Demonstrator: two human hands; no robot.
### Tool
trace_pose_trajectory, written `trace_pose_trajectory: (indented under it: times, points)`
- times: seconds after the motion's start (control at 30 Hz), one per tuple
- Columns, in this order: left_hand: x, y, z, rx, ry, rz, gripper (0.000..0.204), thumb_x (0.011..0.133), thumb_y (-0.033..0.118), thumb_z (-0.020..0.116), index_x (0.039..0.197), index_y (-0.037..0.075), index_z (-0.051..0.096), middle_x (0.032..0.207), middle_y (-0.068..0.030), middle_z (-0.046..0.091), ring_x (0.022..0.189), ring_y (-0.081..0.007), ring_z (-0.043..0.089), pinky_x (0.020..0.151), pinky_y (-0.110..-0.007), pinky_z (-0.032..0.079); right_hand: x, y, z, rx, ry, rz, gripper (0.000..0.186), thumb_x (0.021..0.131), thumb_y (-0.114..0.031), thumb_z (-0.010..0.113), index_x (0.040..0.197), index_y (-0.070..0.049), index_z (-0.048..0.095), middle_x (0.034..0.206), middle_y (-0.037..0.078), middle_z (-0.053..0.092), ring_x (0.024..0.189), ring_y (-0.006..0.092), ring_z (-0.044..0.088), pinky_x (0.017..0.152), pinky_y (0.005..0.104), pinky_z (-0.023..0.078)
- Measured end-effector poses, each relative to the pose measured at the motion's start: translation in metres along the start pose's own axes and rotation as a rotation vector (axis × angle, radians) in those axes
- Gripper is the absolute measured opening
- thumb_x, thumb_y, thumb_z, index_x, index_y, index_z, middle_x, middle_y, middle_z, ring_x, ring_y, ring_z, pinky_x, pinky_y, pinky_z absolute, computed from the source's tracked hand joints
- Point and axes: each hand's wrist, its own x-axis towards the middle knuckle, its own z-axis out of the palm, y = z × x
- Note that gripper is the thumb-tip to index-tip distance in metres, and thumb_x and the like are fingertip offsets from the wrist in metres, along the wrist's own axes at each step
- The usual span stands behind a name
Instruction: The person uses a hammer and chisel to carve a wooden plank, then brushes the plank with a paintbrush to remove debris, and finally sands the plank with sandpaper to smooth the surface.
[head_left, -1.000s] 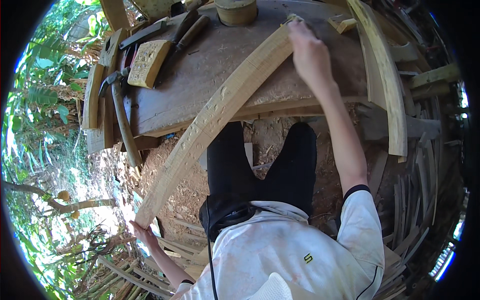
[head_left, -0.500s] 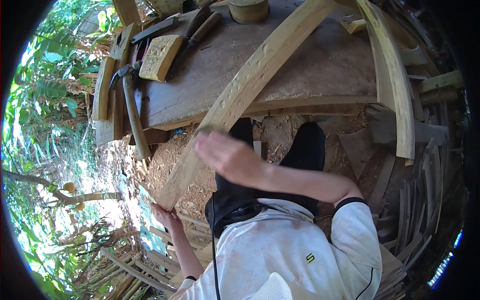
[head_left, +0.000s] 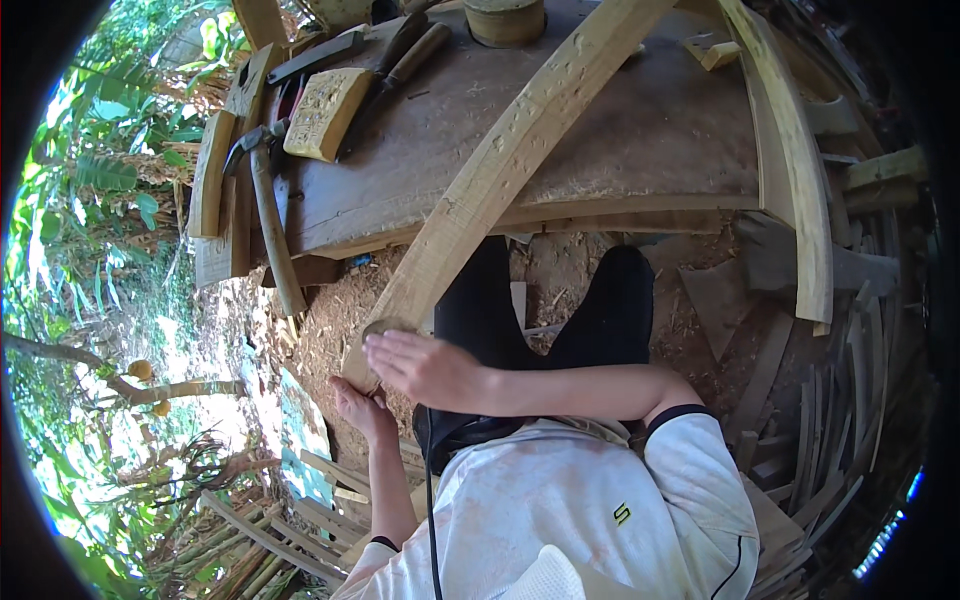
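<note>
Right hand (head_left: 425, 368) has come from the beam's far end on the table (head_left: 640, 140) to its near end, fingers flat on it. Left hand (head_left: 360, 405) grips that end from below. I read: checking the curved wooden beam (head_left: 500, 170).

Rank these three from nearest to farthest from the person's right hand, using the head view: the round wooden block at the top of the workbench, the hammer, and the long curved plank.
Measured from the right hand:
1. Long curved plank, its lower end right under the fingers.
2. Hammer, up and left, at the bench's left edge.
3. Round wooden block, far across the bench at the top.
</note>
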Motion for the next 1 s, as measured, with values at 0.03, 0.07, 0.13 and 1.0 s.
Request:
trace_pose_trajectory:
  times: [0.03, 0.07, 0.13, 1.0]
  points:
    - [-0.001, 0.002, 0.000, 0.015, -0.013, 0.009, 0.053, 0.114, 0.058, 0.049, 0.089, 0.012, 0.052, 0.070, 0.0012, 0.054, 0.051, -0.0069, 0.042, 0.044, -0.025, 0.027, -0.001, 0.013, -0.013, -0.035, 0.021, 0.042, 0.043, 0.094, -0.006, 0.069, 0.135, 0.003, 0.070, 0.144, 0.019, 0.070, 0.135, 0.0289, 0.067, 0.117, 0.0398, 0.053]
    - [-0.001, 0.004, -0.003, 0.030, -0.024, 0.020, 0.053, 0.114, 0.058, 0.048, 0.088, 0.012, 0.051, 0.069, 0.0015, 0.053, 0.051, -0.0069, 0.042, 0.044, -0.025, 0.027, -0.001, 0.027, -0.034, -0.069, 0.043, 0.082, 0.042, 0.095, -0.008, 0.069, 0.136, -0.001, 0.071, 0.144, 0.017, 0.070, 0.136, 0.0276, 0.067, 0.118, 0.0398, 0.053]
    - [0.005, 0.001, -0.009, 0.140, 0.010, 0.091, 0.055, 0.113, 0.061, 0.048, 0.088, 0.012, 0.048, 0.066, 0.0020, 0.049, 0.049, -0.0072, 0.040, 0.044, -0.025, 0.027, -0.001, 0.054, -0.083, -0.146, 0.098, 0.172, 0.041, 0.095, -0.006, 0.069, 0.136, -0.005, 0.073, 0.142, 0.016, 0.072, 0.135, 0.0277, 0.068, 0.117, 0.0406, 0.054]
    - [0.028, 0.025, -0.077, 0.496, -0.051, 1.191, 0.029, 0.097, 0.020, 0.084, 0.110, -0.002, 0.072, 0.096, -0.0160, 0.078, 0.084, -0.0305, 0.075, 0.075, -0.038, 0.061, -0.110, 0.101, -0.194, -0.048, 0.945, 0.816, 0.029, 0.117, -0.019, 0.055, 0.117, 0.007, 0.068, 0.097, 0.004, 0.068, 0.088, 0.0083, 0.058, 0.076, 0.0282, 0.047]
